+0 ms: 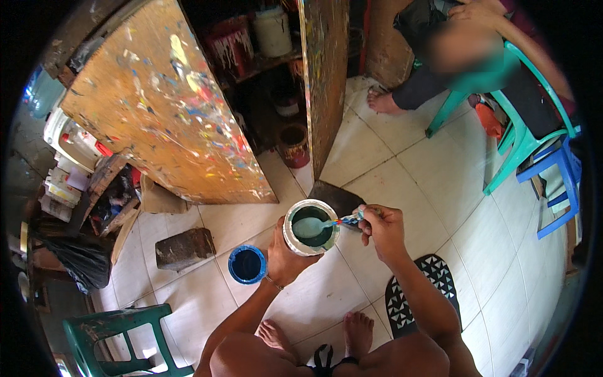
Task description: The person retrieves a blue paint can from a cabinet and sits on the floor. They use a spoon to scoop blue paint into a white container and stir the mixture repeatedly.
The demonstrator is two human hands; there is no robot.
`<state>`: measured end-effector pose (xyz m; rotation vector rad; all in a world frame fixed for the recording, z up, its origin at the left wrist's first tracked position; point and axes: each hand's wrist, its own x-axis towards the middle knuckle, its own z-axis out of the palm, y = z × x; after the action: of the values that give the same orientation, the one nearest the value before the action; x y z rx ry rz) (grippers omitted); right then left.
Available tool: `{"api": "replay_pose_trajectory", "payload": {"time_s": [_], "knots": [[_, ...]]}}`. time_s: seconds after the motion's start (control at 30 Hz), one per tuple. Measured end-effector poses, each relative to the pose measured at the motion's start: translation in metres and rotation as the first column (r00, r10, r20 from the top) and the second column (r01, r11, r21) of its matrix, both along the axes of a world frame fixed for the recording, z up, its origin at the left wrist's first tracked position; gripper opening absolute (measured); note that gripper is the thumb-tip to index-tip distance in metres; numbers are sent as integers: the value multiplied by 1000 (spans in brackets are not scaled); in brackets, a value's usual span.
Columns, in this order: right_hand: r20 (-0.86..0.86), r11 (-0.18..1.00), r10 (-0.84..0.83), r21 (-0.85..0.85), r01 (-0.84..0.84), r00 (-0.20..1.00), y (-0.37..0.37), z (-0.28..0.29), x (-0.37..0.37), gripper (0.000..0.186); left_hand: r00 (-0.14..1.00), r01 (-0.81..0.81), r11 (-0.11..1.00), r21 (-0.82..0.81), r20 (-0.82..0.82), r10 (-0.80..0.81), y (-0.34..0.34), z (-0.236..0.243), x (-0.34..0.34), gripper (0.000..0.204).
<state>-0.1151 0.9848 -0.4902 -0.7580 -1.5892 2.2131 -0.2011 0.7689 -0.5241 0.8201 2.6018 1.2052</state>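
Note:
My left hand (284, 259) is closed around the side of a round white paint tub (288, 234), tilted so that its inside shows. Dark green paint lines the tub. In my right hand (384, 234) is the handle of a paint-smeared spoon (329, 222), pinched between fingers and thumb. The spoon's bowl, coated pale green, is inside the tub's mouth. Below and left of the tub, a blue paint container (233, 265) stands uncovered on the floor with dark blue in it, close beside my left hand but apart from the tub.
Paint-spattered wooden doors (169, 107) stand open before a cupboard holding several paint buckets (272, 31). On the tiled floor are a stone-like block (185, 248), a green stool (116, 327) and a black-and-white patterned pad (424, 292). Another person sits on a green chair (510, 141), far right.

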Motion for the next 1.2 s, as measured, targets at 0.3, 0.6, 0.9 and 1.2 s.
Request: {"api": "replay_pose_trajectory", "payload": {"time_s": [0.3,0.6,0.9,1.2], "knots": [[-164,995,-73,53,83,984,33,69,-6,18,1000,14,965,263,-17,-10,38,17,-18,95],[-220,993,-113,10,119,969,45,107,-5,17,999,2,948,318,-31,9,58,49,-16,97],[-308,994,-112,-33,107,945,44,118,0,18,999,25,924,381,-53,-5,58,61,-16,102],[-347,994,-111,-34,106,931,45,121,0,19,995,15,942,335,-102,21,60,70,-11,105]]}}
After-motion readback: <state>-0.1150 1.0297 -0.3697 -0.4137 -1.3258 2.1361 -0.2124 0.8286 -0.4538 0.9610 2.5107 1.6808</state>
